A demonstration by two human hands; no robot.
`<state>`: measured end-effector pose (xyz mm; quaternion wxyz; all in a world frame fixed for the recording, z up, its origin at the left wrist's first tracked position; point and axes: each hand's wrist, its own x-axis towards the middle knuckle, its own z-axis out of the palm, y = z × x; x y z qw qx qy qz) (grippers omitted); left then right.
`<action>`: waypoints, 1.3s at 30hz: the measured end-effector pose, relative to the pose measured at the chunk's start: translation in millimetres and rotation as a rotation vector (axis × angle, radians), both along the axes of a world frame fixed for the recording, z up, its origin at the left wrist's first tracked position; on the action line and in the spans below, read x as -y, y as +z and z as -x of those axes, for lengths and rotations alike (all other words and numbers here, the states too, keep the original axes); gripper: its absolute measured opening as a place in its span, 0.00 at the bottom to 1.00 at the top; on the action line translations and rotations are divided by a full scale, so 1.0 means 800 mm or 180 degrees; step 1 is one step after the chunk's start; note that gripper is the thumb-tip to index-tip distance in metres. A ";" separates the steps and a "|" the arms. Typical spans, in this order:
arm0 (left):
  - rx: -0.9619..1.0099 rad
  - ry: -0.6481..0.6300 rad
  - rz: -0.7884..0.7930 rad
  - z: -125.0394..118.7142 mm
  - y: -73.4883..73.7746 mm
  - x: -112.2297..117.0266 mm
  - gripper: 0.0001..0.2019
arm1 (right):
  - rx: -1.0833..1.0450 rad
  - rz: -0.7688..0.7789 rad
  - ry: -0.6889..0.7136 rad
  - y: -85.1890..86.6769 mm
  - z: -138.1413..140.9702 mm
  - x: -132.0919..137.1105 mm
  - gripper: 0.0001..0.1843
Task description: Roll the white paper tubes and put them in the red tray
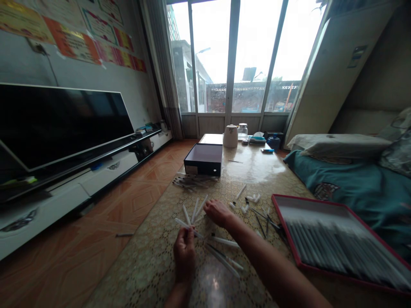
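My left hand (184,252) is closed at the fingertips around a white plastic pen barrel (184,224), which lies crosswise just above it. My right hand (218,213) rests palm down with nothing in it, beside several white barrels (195,209) fanned out on the patterned table cover (154,265). More white barrels (223,256) lie below my hands. Thin dark pen refills (261,223) lie to the right, and small white pen parts (252,198) are scattered farther up the table.
A red-rimmed tray (337,244) packed with pens sits at the right table edge. At the far end are an open dark box (203,159), a loose pile of pens (192,181), a white jug (230,136) and a glass jar (242,131). A teal-covered bed (369,192) lies beyond the tray.
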<state>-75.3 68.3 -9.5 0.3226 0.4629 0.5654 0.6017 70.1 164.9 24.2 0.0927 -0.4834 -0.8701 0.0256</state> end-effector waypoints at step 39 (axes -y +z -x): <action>0.1250 -0.0042 0.0100 -0.054 0.002 0.018 0.13 | -0.1537 0.0334 -0.2297 0.018 -0.157 0.195 0.07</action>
